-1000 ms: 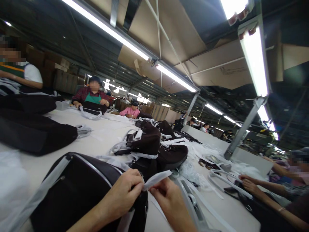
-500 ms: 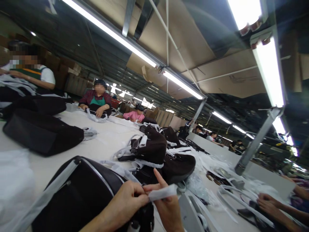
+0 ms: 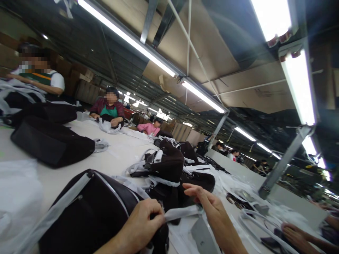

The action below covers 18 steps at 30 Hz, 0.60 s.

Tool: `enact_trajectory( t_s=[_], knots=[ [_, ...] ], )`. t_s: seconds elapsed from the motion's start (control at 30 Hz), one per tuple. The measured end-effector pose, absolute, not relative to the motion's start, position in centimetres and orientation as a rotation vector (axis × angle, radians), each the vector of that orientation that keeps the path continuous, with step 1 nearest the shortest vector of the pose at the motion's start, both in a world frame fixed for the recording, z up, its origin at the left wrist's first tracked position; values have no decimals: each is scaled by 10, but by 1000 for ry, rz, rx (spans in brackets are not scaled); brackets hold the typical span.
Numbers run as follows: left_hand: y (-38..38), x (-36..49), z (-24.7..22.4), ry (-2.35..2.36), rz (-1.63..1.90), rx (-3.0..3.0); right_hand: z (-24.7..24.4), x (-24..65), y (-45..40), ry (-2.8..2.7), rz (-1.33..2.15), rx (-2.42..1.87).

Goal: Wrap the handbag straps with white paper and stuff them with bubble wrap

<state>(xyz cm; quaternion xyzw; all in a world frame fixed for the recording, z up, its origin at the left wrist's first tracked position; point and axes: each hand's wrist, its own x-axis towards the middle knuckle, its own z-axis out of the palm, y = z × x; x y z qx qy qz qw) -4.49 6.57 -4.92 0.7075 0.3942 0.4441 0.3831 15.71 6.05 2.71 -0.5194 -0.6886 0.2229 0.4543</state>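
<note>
A dark brown bag (image 3: pixel 90 211) with silvery piping lies on its side before me, a white wrapping strip (image 3: pixel 67 201) along its edge. At its right end my left hand (image 3: pixel 145 220) is closed, thumb and forefinger pinching a narrow white strip (image 3: pixel 181 212). That strip runs right, toward the underside of my right hand (image 3: pixel 209 206). My right hand is raised with its fingers stretched out to the left; whether it touches the strip is hidden. Below it stands a grey box-like object (image 3: pixel 203 234), partly covered by my wrist.
More dark bags (image 3: pixel 164 162) with white-wrapped straps are heaped ahead; others (image 3: pixel 53 141) lie left. White sheeting (image 3: pixel 18 197) covers the near left table. A co-worker's hands (image 3: pixel 296 233) are at the right, beside white-wrapped straps. Other people sit across the table (image 3: pixel 116 150).
My right hand has moved right, away from my left hand, and its fingers have opened out. The white strip now stretches between them. My left hand stays by the bag, still pinching.
</note>
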Motion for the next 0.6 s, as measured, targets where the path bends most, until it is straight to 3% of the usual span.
enact_trajectory(
  t_s=[0.13,0.3,0.6],
  knots=[
    [63,-44,-47,1021,1143,1903,51,121,32,-2168,15,-1472],
    [60,-44,-47,1005,1167,1935,21,91,40,-2308,-333,-1535],
    [72,-49,-50,941,1096,1907,9,105,34,-2421,-894,-740]
  ],
)
